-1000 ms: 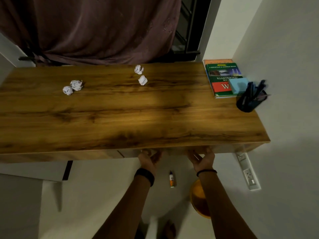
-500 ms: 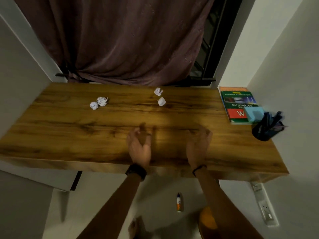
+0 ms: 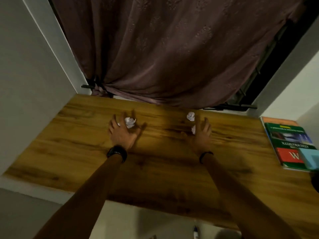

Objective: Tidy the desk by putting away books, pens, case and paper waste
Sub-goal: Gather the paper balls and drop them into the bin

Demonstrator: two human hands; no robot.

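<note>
The green book (image 3: 291, 144) at the far right of the desk (image 3: 164, 169) reads "ILLUSTRATED" in pale letters, with a white "W" on a red band nearer me; the smaller lines on its cover are too blurred to read. It lies on an orange book (image 3: 278, 120) whose far edge shows beyond it; a light blue case (image 3: 310, 159) lies on its near right corner.

My left grip (image 3: 120, 133) is spread wide over the far left part of the desk, fingers straight and fanned, holding nothing; the left paper ball (image 3: 130, 122) sits just at my fingertips, between forefinger and thumb, and seems to touch them, though the blur leaves that unsure; a white scrap (image 3: 119, 124) of a second ball shows between two fingers.

My right grip (image 3: 201, 135) is open too, fingers straight and lying nearer together, palm down, holding nothing; the near right paper ball (image 3: 193, 129) is at its left edge, partly hidden behind my hand; the far right paper ball (image 3: 190, 116) lies just beyond it, apart from my fingers.

A black watch (image 3: 117, 152) is on my left wrist and a thin black band (image 3: 205, 155) on my right; a brown curtain (image 3: 172, 49) hangs behind the far edge of the desk.
</note>
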